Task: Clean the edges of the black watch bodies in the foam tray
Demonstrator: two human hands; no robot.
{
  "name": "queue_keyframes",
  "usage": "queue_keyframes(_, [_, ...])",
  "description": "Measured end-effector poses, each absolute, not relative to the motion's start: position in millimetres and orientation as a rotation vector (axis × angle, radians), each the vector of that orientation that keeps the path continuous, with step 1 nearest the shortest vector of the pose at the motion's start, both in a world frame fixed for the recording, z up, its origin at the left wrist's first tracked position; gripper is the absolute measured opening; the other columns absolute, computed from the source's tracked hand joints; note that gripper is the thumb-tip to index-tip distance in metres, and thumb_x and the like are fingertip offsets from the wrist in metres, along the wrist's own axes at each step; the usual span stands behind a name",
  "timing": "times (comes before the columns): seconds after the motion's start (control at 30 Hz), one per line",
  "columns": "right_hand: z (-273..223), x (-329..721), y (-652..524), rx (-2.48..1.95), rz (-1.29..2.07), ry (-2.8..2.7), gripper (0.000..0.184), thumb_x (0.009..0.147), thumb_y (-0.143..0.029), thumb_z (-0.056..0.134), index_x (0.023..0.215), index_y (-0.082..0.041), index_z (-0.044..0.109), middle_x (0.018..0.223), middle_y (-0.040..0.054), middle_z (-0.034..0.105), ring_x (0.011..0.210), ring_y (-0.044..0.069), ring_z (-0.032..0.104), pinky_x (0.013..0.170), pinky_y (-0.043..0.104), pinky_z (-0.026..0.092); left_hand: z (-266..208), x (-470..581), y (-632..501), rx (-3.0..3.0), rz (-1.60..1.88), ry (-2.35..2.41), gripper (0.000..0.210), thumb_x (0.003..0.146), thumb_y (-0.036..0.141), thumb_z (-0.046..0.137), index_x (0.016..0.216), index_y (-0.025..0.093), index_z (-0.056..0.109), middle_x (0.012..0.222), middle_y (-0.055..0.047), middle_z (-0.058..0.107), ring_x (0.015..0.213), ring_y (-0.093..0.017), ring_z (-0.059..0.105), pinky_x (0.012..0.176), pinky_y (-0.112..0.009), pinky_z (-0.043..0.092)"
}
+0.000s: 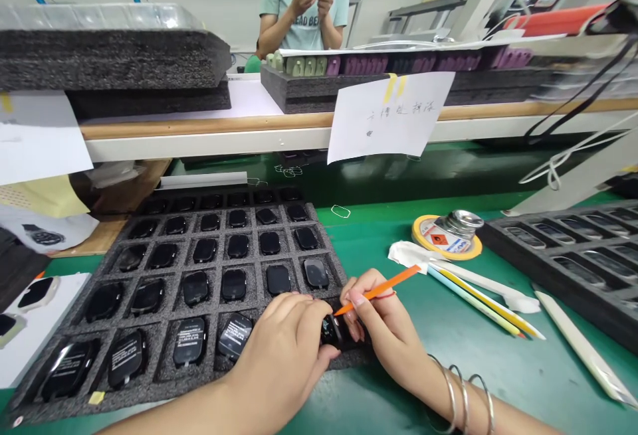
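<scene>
My left hand (pixel 286 339) is closed on a black smartwatch case (pixel 329 331) at the near right corner of a grey foam tray (pixel 162 305). Light text shows on its dark screen, part of which my fingers hide. My right hand (pixel 383 322) grips a thin orange pointed stick (pixel 393 283), its tip at the upper edge of the watch case. Fingertips of that hand are also close to the watch's right side; whether they touch it is hard to tell. Rows of similar black watch cases (pixel 234 285) lie in the tray's compartments, several in the nearest row showing text.
On the green bench to the right are a yellow tape roll (pixel 476 251), a metal-topped bottle (pixel 461 221), several pens (pixel 473 302) and a clear-wrapped strip (pixel 583 348). Another foam tray (pixel 518 256) stands far right. A shelf (pixel 289 139) spans the back; a person (pixel 305 10) is behind it.
</scene>
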State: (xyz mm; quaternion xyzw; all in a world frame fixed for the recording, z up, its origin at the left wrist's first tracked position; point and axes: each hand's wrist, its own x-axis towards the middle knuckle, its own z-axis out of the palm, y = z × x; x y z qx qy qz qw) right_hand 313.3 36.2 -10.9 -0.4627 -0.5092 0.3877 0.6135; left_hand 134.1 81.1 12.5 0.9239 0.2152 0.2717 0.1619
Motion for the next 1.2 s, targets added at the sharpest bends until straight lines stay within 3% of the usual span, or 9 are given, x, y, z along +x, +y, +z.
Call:
queue_keyframes(0.13, [-8,313,38,-1.093,0.868,-1.215,0.031,0.105,-0.041,0.05,0.082,-0.021,0.046,0.069,-0.0036,0.051,0.047,0.007,0.044,0.045,0.02,0.039,13,135,80,2.63,0.732,0.628,0.042,0.081,0.011,0.076,0.115,0.012,0.051,0.109,-0.012,0.065,0.101,-0.03,0.062,0.093,-0.047,0.055])
queue_keyframes(0.3, [-11,315,38,-1.131,0.853,-1.215,0.03,0.103,-0.043,0.052,0.082,-0.021,0.05,0.065,-0.0034,0.051,0.044,0.008,0.045,0.042,0.019,0.041,23,131,77,2.674,0.762,0.667,0.063,0.082,0.031,0.082,0.129,0.007,0.048,0.119,-0.015,0.063,0.109,-0.031,0.058,0.1,-0.049,0.051])
queue_keyframes(0.4, [-13,315,37,-1.168,0.838,-1.223,0.033,0.103,-0.045,0.051,0.081,-0.021,0.049,0.064,-0.0032,0.051,0.044,0.008,0.046,0.041,0.019,0.041,28,121,77,2.712,0.685,0.727,0.048,0.081,0.039,0.082,0.111,0.009,0.058,0.112,-0.013,0.064,0.102,-0.031,0.059,0.088,-0.047,0.055])
queue_keyframes(0.5, [-11,314,37,-1.174,0.835,-1.22,0.035,0.103,-0.047,0.05,0.08,-0.022,0.048,0.062,-0.0035,0.051,0.043,0.009,0.047,0.041,0.019,0.041,26,107,78,2.796,0.62,0.732,0.032,0.085,0.04,0.077,0.094,0.013,0.062,0.109,-0.012,0.063,0.1,-0.031,0.058,0.085,-0.047,0.054])
queue_keyframes(0.77, [-5,317,42,-1.16,0.842,-1.238,0.037,0.101,-0.05,0.053,0.077,-0.022,0.048,0.06,-0.003,0.053,0.04,0.01,0.049,0.037,0.019,0.043,25,76,83,2.658,0.546,0.716,0.035,0.091,0.033,0.07,0.121,0.019,0.059,0.132,-0.014,0.057,0.121,-0.032,0.053,0.101,-0.051,0.048])
queue_keyframes(0.93, [12,314,46,-1.163,0.686,-1.193,0.035,0.096,-0.049,0.063,0.077,-0.022,0.054,0.06,-0.0013,0.057,0.042,0.01,0.051,0.04,0.019,0.045,20,71,88,2.563,0.688,0.702,0.026,0.093,0.03,0.07,0.116,0.021,0.061,0.126,-0.009,0.064,0.117,-0.025,0.058,0.101,-0.042,0.05])
queue_keyframes(1.1, [21,284,54,-1.118,1.013,-1.162,0.035,0.093,-0.054,0.065,0.089,-0.021,0.057,0.068,0.0025,0.065,0.049,0.014,0.061,0.045,0.023,0.052,16,70,92,2.559,0.726,0.671,0.02,0.095,0.032,0.067,0.111,0.021,0.063,0.121,-0.008,0.066,0.115,-0.025,0.06,0.099,-0.041,0.051])
queue_keyframes(1.2, [14,273,55,-1.034,1.074,-1.129,0.033,0.098,-0.052,0.06,0.09,-0.021,0.053,0.069,-0.0002,0.063,0.053,0.012,0.061,0.05,0.021,0.053,16,70,91,2.489,0.697,0.715,0.033,0.09,0.026,0.074,0.117,0.023,0.056,0.122,-0.006,0.065,0.115,-0.024,0.06,0.099,-0.041,0.051])
